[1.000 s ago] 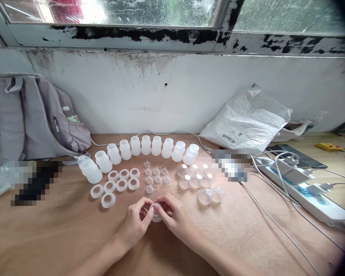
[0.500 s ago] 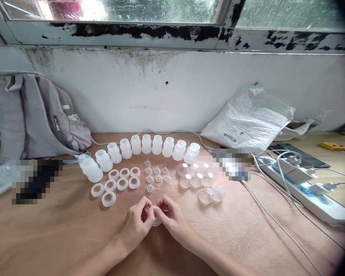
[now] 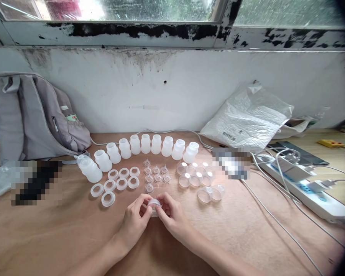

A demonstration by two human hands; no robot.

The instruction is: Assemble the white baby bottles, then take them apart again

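Observation:
My left hand and my right hand meet at the middle of the wooden table, fingers pinched from both sides on one small translucent ring cap. Just beyond them lie several white plastic rings, a cluster of small clear nipples and several clear dome caps. Behind those stands a curved row of small white bottles.
A grey backpack leans on the wall at the left, with a blurred dark object in front. A white plastic bag lies at the right. A power strip with plugs and white cables crosses the right side.
Both hands have shifted slightly away from me with the cap, and the cap has turned a little between the fingers. Nothing else on the table has moved.

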